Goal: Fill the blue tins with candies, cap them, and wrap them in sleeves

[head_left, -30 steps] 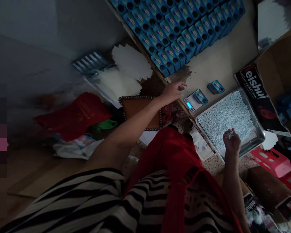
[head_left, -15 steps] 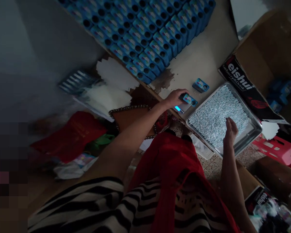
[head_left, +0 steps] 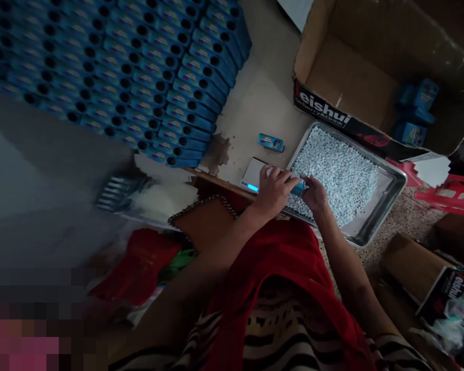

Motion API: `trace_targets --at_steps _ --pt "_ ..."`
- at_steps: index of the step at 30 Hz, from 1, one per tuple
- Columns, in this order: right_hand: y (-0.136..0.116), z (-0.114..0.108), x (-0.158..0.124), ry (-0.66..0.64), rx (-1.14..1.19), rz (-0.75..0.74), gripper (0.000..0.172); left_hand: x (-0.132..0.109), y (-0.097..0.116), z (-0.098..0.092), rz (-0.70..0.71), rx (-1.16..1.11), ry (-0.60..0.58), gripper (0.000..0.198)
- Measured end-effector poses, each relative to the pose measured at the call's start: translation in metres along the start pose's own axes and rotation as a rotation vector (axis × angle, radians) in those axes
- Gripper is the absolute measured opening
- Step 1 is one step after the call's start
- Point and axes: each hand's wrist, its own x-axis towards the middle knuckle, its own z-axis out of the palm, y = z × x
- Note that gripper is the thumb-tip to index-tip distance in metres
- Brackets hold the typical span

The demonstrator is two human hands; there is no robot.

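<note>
My left hand (head_left: 274, 188) grips a small blue plastic tin (head_left: 298, 187), tilted over the near-left edge of the metal tray. Close against the tin's end, my right hand (head_left: 316, 196) is closed, with a few pale tablets at its fingertips; the tin's opening is hidden. Below and to the right of the hands, white and light-blue tablets (head_left: 336, 165) are spread over the metal tray (head_left: 394, 178). Left of my left hand sits a small digital scale (head_left: 252, 172) with a lit blue display. Another blue tin (head_left: 270, 141) lies on the table behind the scale.
Tight rows of blue tins (head_left: 139, 67) with dark round holes fill the table's far left. An open cardboard box (head_left: 351, 67) with several blue tins stands behind the tray. A red plastic stool (head_left: 454, 193) is at right, an orange-brown chair seat (head_left: 204, 221) at left.
My left hand has lifted the tin off the scale and brought it toward the tray. My right hand has moved left from the tablets to the tin. The view has shifted.
</note>
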Motion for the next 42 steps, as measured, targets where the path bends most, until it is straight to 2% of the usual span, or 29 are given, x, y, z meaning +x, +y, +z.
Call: trace_targets --at_steps 5,9,12,15,17,20,24,28,32,35,39,42 --pt "-0.004 -0.002 0.009 -0.012 0.044 0.047 0.026 0.004 -0.004 -0.003 -0.071 -0.129 -0.036 0.045" --pt "-0.013 -0.003 0.004 0.004 0.067 0.038 0.025 0.01 -0.022 0.015 -0.251 -0.454 -0.01 0.035" --pt "-0.024 -0.01 -0.006 0.006 0.06 0.018 0.013 0.003 -0.049 0.029 -0.404 -0.834 0.025 0.036" --pt "-0.036 -0.023 -0.019 0.008 0.009 -0.053 0.016 -0.015 -0.083 0.028 -0.477 -1.05 0.092 0.049" --pt "-0.043 -0.034 -0.028 0.019 -0.097 -0.127 0.021 -0.027 -0.107 0.021 -0.502 -1.076 0.115 0.052" --pt "-0.046 -0.048 -0.038 0.04 -0.303 -0.205 0.033 -0.036 -0.137 0.013 -0.495 -1.044 0.084 0.052" --pt "-0.037 -0.05 -0.044 0.022 -0.433 -0.216 0.041 -0.034 -0.158 0.017 -0.446 -1.099 0.052 0.052" --pt "-0.025 -0.035 -0.046 -0.01 -0.397 -0.142 0.031 -0.031 -0.167 0.027 -0.405 -1.088 0.066 0.054" --pt "-0.023 -0.015 -0.054 -0.012 -0.39 -0.144 0.03 -0.046 -0.178 0.015 -0.359 -0.992 0.117 0.073" --pt "-0.025 0.001 -0.062 -0.015 -0.468 -0.214 0.028 -0.074 -0.189 -0.005 -0.443 -0.921 0.222 0.074" --pt "-0.021 0.031 -0.067 -0.08 -0.604 -0.252 0.026 -0.127 -0.2 -0.028 -0.659 -0.811 0.359 0.053" --pt "-0.011 0.059 -0.063 -0.16 -0.668 -0.224 0.023 -0.165 -0.2 -0.037 -0.776 -0.707 0.384 0.043"
